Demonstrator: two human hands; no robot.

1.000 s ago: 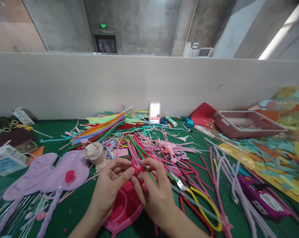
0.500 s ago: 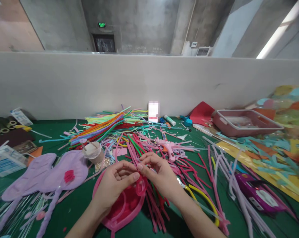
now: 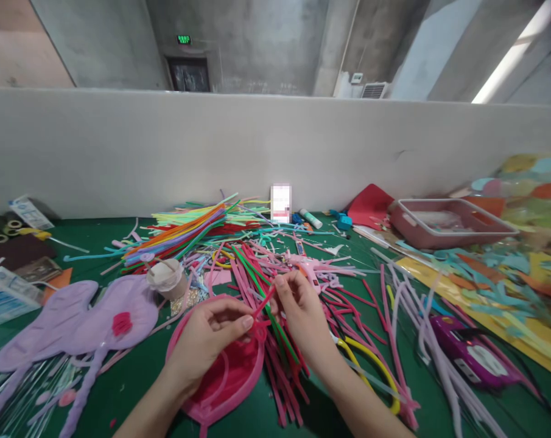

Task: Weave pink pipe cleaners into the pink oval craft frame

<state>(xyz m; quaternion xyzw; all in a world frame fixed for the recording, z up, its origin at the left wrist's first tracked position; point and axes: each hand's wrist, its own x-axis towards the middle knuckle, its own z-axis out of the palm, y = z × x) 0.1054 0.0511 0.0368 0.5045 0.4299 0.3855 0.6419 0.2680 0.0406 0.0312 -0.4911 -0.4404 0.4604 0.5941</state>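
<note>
Between my two hands a red pipe cleaner [image 3: 263, 303] is stretched at a slant. My left hand [image 3: 220, 325] pinches its lower part, where a small loop hangs below the fingertips. The upper end sits between the thumb and fingers of my right hand [image 3: 298, 304]. Under my left hand lies a pink-rimmed shape with a red filling [image 3: 234, 371], partly hidden by the hand and wrist. Beside it several pink and green pipe cleaners [image 3: 279, 377] lie in a loose bundle, passing beneath my right hand.
Yellow-handled scissors [image 3: 385, 371] lie right of my right forearm. A pink glue gun [image 3: 309, 267] rests behind my hands. On the left are a purple butterfly shape [image 3: 78, 328] and a cup [image 3: 165, 280]. A purple device [image 3: 471, 353] and a pink basket [image 3: 453, 237] stand on the right.
My right hand has moved up and right, away from my left hand, drawing the red pipe cleaner out between them. My left hand keeps its pinch. The view has shifted slightly.
</note>
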